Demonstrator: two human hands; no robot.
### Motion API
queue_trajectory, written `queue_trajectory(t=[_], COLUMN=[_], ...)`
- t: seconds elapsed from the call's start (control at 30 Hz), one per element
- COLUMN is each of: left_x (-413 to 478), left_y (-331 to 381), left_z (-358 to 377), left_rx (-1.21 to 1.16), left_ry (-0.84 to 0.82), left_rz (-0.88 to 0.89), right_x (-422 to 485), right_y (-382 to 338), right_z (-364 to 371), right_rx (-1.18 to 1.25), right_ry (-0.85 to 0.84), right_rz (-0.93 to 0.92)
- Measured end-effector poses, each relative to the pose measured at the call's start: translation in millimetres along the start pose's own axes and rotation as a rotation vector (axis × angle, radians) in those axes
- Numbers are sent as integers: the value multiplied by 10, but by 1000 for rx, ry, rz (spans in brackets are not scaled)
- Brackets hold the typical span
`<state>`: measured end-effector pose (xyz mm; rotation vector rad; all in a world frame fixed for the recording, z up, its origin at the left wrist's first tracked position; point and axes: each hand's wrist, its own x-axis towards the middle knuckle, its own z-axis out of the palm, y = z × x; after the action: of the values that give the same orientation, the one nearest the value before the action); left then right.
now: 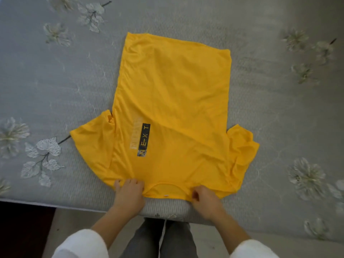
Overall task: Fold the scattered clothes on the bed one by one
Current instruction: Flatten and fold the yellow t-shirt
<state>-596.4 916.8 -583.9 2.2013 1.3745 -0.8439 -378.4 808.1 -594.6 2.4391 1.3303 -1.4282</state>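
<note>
A yellow T-shirt (pixel 173 101) lies spread flat on the bed, collar toward me and hem at the far side. A black strip with letters is printed on its chest. Both short sleeves stick out to the sides, the right one crumpled. My left hand (pixel 129 191) pinches the shoulder fabric just left of the collar. My right hand (pixel 203 199) grips the fabric just right of the collar, its fingers curled into the cloth.
The bed carries a grey sheet (pixel 55 86) with pale flower prints. Its near edge (pixel 74 206) runs right under my hands. Below it I see my grey trousers (pixel 158 239) and, at the left, a dark floor (pixel 22 229).
</note>
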Motion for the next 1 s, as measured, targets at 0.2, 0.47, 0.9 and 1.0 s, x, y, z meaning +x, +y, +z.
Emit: queue_trajectory(t=[0.2, 0.47, 0.9, 1.0], left_x=[246, 650, 769, 786], left_y=[420, 1430, 1499, 1498], left_z=[-127, 223, 548, 545], left_rx=[-93, -41, -15, -5], left_ry=[385, 403, 501, 513], left_rz=[229, 474, 465, 469], right_x=[32, 668, 411, 423], right_y=[539, 1011, 1283, 1052], right_z=[-603, -1164, -1152, -1216], right_rx=[706, 891, 1912, 1482], right_ry=[628, 641, 600, 885], right_rz=[321, 408, 360, 345])
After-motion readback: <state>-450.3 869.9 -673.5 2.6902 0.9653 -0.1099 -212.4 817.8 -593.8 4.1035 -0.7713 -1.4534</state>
